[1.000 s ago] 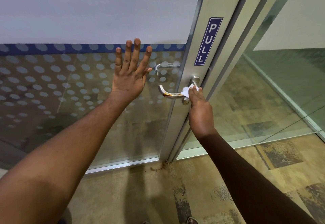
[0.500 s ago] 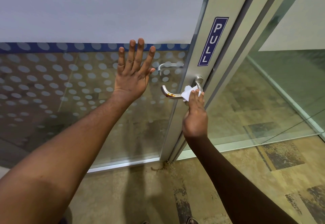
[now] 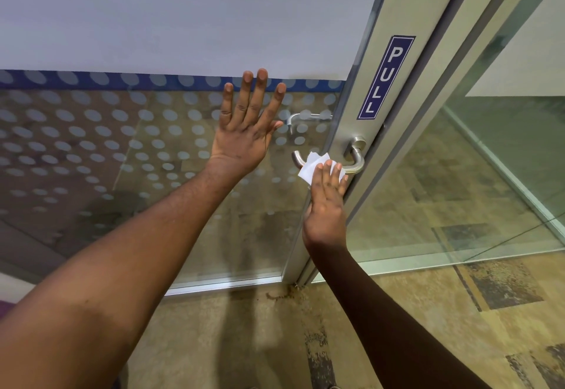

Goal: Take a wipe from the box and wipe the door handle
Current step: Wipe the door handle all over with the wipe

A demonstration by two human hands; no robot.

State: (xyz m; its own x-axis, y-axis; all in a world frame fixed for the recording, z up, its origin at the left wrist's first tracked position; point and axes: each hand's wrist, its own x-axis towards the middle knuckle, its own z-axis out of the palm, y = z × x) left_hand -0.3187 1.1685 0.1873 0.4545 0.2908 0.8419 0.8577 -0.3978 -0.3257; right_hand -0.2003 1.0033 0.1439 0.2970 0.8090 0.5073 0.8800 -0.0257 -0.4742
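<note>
A silver lever door handle (image 3: 356, 159) juts from the metal frame of a glass door (image 3: 153, 150). A small white wipe (image 3: 310, 167) lies folded over the middle of the lever. My right hand (image 3: 325, 202) presses it there from below, fingers pointing up and covering part of the wipe. My left hand (image 3: 244, 131) is flat on the dotted glass to the left of the handle, fingers spread, holding nothing. The wipe box is out of view.
A blue PULL sign (image 3: 385, 78) runs down the door frame above the handle. A second handle (image 3: 305, 119) shows through the glass on the far side. A glass partition (image 3: 489, 174) stands to the right. Patterned carpet (image 3: 275, 342) covers the floor below.
My right hand has slid the wipe left along the lever, from near the pivot toward the middle, and its fingers have straightened. My left hand stays flat on the glass.
</note>
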